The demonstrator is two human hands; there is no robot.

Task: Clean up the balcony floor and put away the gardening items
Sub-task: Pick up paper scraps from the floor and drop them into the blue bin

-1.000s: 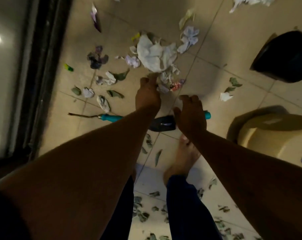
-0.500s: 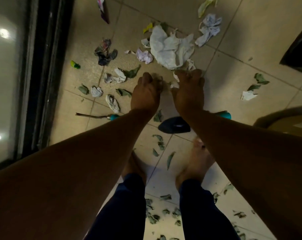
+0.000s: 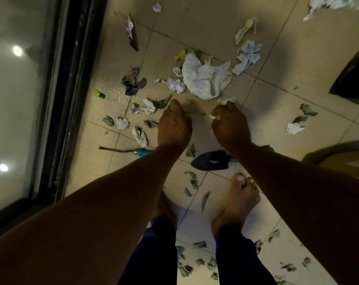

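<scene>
Reaching down over the floor [image 3: 277, 99], a paper scrap [image 3: 213, 116] is pinched by the right hand [image 3: 231, 126], while the left hand [image 3: 174, 126] is curled, its contents hidden.

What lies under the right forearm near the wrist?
The right forearm crosses a hand trowel: its dark blade and teal handle end show on the tiled floor. The handle's middle is covered.

Both hands [image 3: 174, 126] have drawn apart, gripping scraps [image 3: 213, 116].
</scene>
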